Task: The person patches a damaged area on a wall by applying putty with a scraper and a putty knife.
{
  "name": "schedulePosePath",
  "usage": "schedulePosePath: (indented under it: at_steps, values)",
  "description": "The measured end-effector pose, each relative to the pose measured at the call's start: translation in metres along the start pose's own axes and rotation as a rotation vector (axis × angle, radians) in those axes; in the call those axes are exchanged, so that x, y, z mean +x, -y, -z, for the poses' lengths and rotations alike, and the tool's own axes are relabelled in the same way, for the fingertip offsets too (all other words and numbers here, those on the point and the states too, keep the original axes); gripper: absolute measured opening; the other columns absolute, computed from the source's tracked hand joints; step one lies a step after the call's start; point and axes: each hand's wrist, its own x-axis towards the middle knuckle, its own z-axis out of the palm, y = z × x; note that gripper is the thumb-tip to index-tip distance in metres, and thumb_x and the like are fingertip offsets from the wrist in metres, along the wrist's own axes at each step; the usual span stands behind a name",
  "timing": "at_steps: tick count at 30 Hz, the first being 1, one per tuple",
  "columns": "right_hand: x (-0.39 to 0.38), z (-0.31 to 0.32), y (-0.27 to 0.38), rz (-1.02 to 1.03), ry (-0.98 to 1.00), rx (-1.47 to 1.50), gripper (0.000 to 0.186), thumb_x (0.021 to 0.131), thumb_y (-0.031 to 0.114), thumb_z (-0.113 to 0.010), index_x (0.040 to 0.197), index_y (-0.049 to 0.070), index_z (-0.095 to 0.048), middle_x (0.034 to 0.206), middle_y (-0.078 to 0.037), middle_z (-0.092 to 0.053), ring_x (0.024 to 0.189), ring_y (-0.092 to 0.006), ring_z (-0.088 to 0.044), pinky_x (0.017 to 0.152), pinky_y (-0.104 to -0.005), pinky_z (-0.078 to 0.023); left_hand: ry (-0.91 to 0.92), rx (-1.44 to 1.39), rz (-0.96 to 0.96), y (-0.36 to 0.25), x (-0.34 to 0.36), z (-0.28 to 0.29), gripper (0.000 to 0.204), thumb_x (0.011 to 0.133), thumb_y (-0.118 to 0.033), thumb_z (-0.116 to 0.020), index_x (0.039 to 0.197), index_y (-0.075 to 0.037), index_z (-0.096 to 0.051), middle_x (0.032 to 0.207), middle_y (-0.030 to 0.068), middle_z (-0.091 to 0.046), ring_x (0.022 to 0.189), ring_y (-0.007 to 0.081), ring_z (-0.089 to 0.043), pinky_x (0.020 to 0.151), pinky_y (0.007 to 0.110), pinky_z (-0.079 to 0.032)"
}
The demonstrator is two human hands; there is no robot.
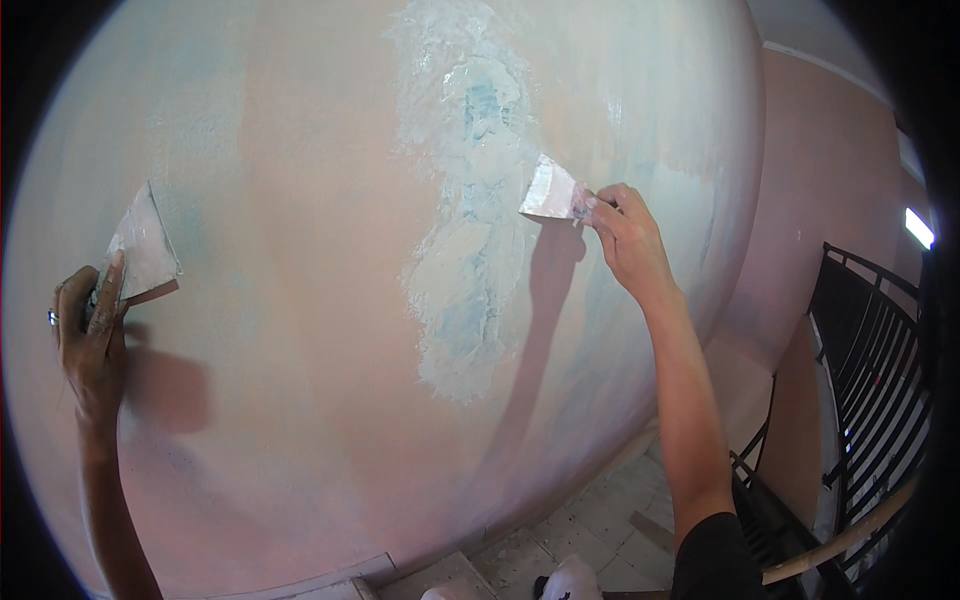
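Note:
A pinkish wall [330, 300] fills most of the view, with a rough upright patch of pale filler [455, 265] in its middle. Bluish streaks show through the patch's centre. My right hand [628, 232] is closed round the handle of a putty knife [549, 188], whose whitish blade lies at or close to the patch's right edge. At the far left, my left hand [92, 335] grips a second putty knife [146, 243], with a finger laid along its pale-smeared blade. That blade points up beside the wall; whether it touches cannot be told.
Tiled stair steps [560, 540] run along the wall's foot, with specks of debris on them. To the right stands a black metal railing [870, 330] with a wooden handrail [840, 540]. A bright light [918, 229] shows at the far right.

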Motion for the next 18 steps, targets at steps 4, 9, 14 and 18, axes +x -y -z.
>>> schedulePosePath:
  at_steps: [4, 9, 14, 18]
  values:
    - [-0.009, 0.002, 0.001, -0.056, -0.011, 0.024, 0.025, 0.083, -0.005, -0.069, 0.108, 0.003, -0.071, 0.094, -0.011, -0.059, 0.090, -0.0295, -0.059, 0.073, -0.0402, -0.051, 0.033, -0.015, 0.005, -0.001, -0.005, -0.009, 0.062, 0.078, 0.013, -0.069, 0.136, -0.011, -0.063, 0.111, 0.0127, -0.059, 0.100, 0.0285, -0.059, 0.084, 0.040, -0.049]
    - [0.032, 0.009, 0.031, 0.031, -0.086, 0.066, 0.025, 0.084, -0.003, -0.071, 0.108, 0.005, -0.071, 0.095, -0.010, -0.059, 0.090, -0.0290, -0.059, 0.074, -0.0398, -0.051, 0.014, -0.006, -0.001, 0.001, -0.005, -0.008, 0.062, 0.079, 0.012, -0.069, 0.135, -0.011, -0.063, 0.110, 0.0121, -0.059, 0.099, 0.0283, -0.059, 0.084, 0.040, -0.049]
    - [0.066, -0.005, 0.053, 0.098, -0.131, 0.053, 0.020, 0.085, 0.001, -0.071, 0.105, 0.005, -0.072, 0.094, -0.008, -0.060, 0.092, -0.0267, -0.060, 0.075, -0.0383, -0.053, 0.001, -0.008, -0.018, 0.001, -0.002, -0.005, 0.061, 0.078, 0.011, -0.070, 0.134, -0.011, -0.064, 0.109, 0.0121, -0.058, 0.098, 0.0284, -0.059, 0.083, 0.040, -0.049]
    - [0.070, -0.014, 0.046, 0.100, -0.078, 0.028, 0.019, 0.085, 0.004, -0.072, 0.103, 0.004, -0.072, 0.096, -0.006, -0.060, 0.094, -0.0255, -0.060, 0.076, -0.0376, -0.054, -0.002, -0.029, -0.005, -0.001, -0.006, -0.015, 0.060, 0.078, 0.011, -0.070, 0.134, -0.009, -0.064, 0.108, 0.0126, -0.058, 0.097, 0.0288, -0.059, 0.082, 0.040, -0.050]
